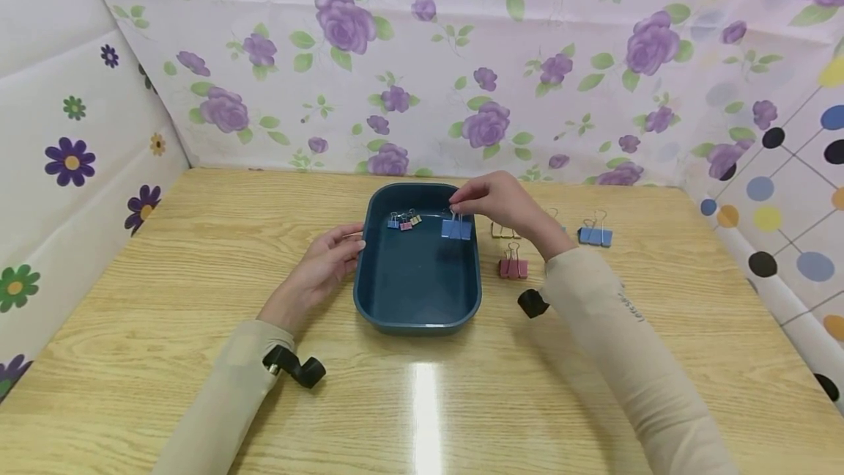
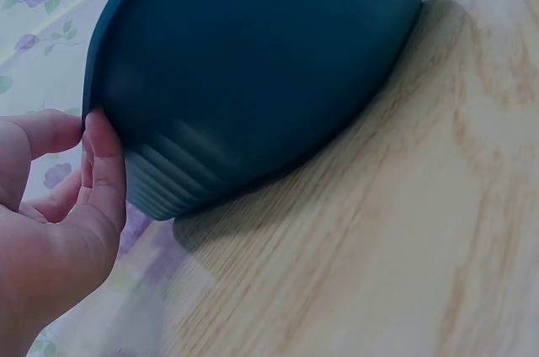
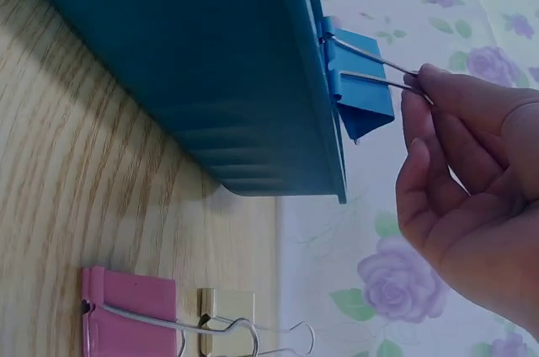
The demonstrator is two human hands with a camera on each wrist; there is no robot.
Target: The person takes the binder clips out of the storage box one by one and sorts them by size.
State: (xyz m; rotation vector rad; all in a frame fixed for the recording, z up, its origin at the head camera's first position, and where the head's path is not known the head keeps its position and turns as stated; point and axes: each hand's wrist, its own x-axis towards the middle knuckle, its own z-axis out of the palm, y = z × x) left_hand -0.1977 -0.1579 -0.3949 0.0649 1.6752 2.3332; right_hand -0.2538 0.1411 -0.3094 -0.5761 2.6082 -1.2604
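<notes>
My right hand (image 1: 497, 200) pinches the wire handles of a large blue binder clip (image 1: 456, 229), which hangs over the right side of a dark teal tray (image 1: 417, 329). In the right wrist view the blue clip (image 3: 360, 79) shows beyond the tray's rim, its wires between thumb and fingers. At the tray's left side, my left hand (image 1: 326, 259) grips the rim, thumb and fingers close together there in the left wrist view. Inside the tray's far left lie small binder clips: a blue one (image 1: 393, 224), a pink one (image 1: 405, 226) and a yellow one (image 1: 416, 220).
To the right of the tray, a large pink binder clip (image 1: 514, 268) and a yellow one (image 1: 502, 232) stand on the wooden table (image 1: 316, 416). Farther right is another blue clip (image 1: 596, 237). My right wrist partly hides one more. Floral cloth (image 1: 395, 57) hangs behind the table.
</notes>
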